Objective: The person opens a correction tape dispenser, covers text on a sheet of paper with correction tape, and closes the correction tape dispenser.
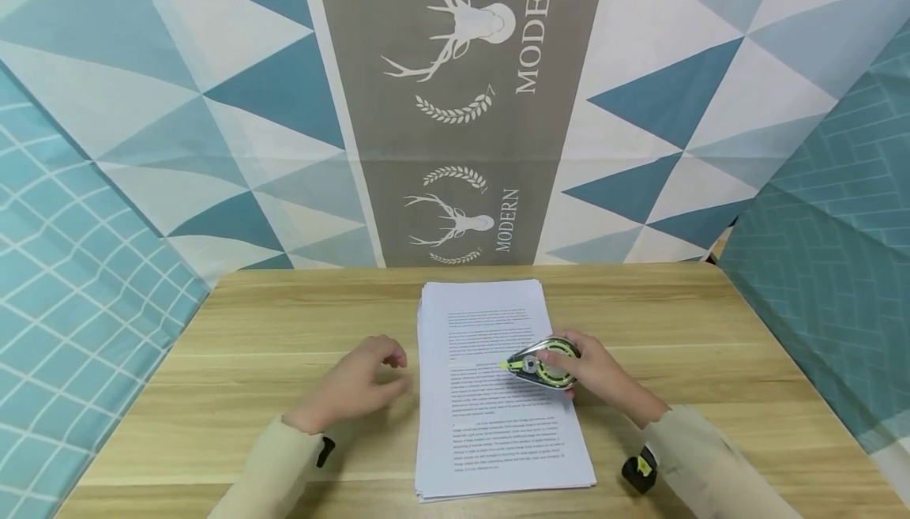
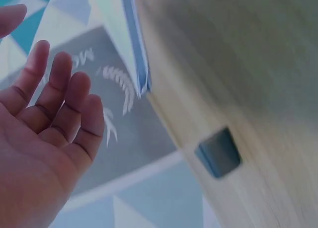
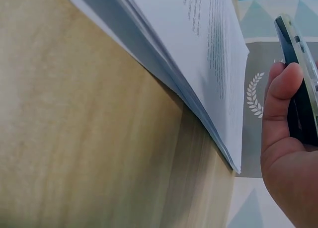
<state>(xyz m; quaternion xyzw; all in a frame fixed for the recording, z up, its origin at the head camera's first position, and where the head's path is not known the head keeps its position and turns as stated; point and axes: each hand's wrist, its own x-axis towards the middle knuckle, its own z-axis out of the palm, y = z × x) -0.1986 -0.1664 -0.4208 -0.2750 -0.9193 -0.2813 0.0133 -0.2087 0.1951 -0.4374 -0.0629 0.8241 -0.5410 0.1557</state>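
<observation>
"So, what's nearest us?"

"Two pale sleeves, one either side of the paper stack, with a dark wrist mount right of its near corner."

"And the hands?"

"The left hand is just left of the stack, fingers loosely bent, nothing in it. The right hand is over the stack's right edge, gripping a correction tape dispenser; its yellow-green tip points left, above the printed lines."

"How far along, then?"

"Partway, I'd judge. The dispenser is already gripped and aimed at the top sheet, but I can't tell whether the tip touches. No laid strip stands out, though white on white would hide one. Most of the print looks uncovered, and the dispenser isn't put down yet."

"Anything beyond the stack?"

"Only the patterned cloth, with its antlered heads, behind the stack's far edge."
</observation>
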